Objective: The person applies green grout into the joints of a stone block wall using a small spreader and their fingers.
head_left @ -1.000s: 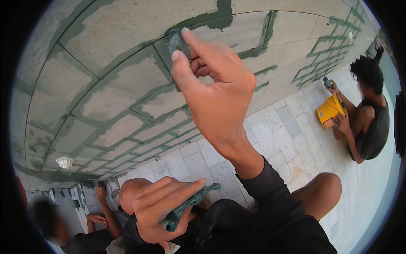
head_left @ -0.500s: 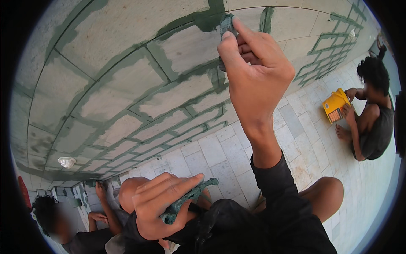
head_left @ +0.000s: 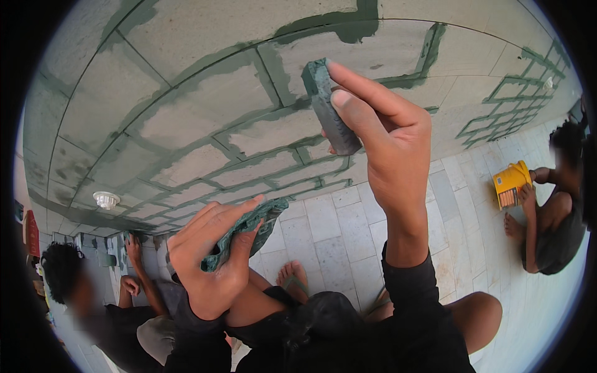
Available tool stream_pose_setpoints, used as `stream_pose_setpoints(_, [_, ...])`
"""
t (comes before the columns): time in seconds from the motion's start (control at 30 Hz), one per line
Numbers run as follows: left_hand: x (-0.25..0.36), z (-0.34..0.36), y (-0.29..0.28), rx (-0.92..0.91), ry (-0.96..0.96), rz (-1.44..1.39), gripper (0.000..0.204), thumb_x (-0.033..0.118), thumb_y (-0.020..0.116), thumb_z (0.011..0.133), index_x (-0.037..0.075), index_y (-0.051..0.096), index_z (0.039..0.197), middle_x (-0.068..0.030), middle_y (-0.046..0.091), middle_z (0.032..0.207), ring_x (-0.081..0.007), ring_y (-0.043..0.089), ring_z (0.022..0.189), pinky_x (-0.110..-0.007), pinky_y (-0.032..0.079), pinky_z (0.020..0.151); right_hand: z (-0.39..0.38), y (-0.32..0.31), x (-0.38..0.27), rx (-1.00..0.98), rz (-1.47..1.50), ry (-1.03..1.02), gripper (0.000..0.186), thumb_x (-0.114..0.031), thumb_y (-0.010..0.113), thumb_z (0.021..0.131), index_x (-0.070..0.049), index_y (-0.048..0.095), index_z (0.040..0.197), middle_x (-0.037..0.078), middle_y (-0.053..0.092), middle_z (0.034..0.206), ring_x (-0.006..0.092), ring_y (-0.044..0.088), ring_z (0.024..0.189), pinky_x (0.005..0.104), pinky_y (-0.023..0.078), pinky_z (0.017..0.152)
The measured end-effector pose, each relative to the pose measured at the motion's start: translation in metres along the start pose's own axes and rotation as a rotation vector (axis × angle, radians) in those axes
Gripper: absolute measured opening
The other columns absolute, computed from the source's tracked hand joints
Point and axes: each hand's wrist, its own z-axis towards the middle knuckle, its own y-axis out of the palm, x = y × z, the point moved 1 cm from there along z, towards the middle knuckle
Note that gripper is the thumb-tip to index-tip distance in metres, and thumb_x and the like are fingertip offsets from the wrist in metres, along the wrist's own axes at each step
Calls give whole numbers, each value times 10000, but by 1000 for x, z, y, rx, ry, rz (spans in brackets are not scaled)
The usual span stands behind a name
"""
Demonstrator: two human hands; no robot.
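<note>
My right hand (head_left: 398, 137) is closed in a pinch on a dark grey, strip-like block (head_left: 333, 121); its upper end carries green paste. The block is held up in front of the tiled wall (head_left: 186, 118), whose joints are smeared with green grout. I cannot tell whether it touches the wall. Lower on the left, my left hand (head_left: 208, 255) is closed around a crumpled, green-coated sheet (head_left: 255, 227), with thumb and fingers pressing it from both sides. Whether the sheet is cloth or plastic I cannot make out.
At the lower left a person (head_left: 68, 273) reaches toward the wall's base. Another person (head_left: 556, 211) squats at the right, holding a yellow bucket (head_left: 511, 180). A round white fitting (head_left: 106, 199) sticks out of the wall. Pale tiles (head_left: 342, 248) cover the floor.
My right hand has come down from the wall joint with the block, which now shows along its length. My left hand has risen with the green-coated sheet. The view has shifted slightly.
</note>
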Motion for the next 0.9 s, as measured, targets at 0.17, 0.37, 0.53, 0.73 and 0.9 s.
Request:
stream_pose_setpoints(0.17, [-9,1,7,17,-124,41,395,-165,738,756,-21,780,1121,-175,774,961,-315,733,838,-341,560,790,-24,-17,-6,-266,67,320,319,-123,675,1045,40,724,1315,72,714,925,105,604,715,253,477,588])
stream_pose_setpoints(0.37, [-6,1,18,18,-77,94,433,-162,743,732,-6,784,1134,-169,768,949,-326,719,832,-346,556,777,-51,-29,-7,-232,-13,446,332,-167,646,1060,66,725,1282,135,721,893,141,581,565,270,463,499])
stream_pose_setpoints(0.53, [-5,5,29,51,15,160,506,-174,713,692,6,787,1159,-157,762,932,-318,696,795,-354,553,736,-61,-29,0,-159,102,534,323,-157,610,1080,95,728,1244,159,742,883,125,577,568,252,474,487])
stream_pose_setpoints(0.73, [-2,7,34,56,113,247,641,-172,642,596,22,788,1189,-148,755,923,-306,671,762,-354,545,679,-63,-28,4,-218,127,561,325,-151,575,1097,103,729,1229,155,742,884,114,590,608,247,475,487])
stream_pose_setpoints(0.9, [-3,8,37,41,117,260,716,-148,616,541,35,787,1211,-142,757,931,-307,658,751,-356,542,663,-63,-24,8,-230,164,578,316,-147,572,1098,99,736,1208,145,743,888,109,583,601,245,468,484])
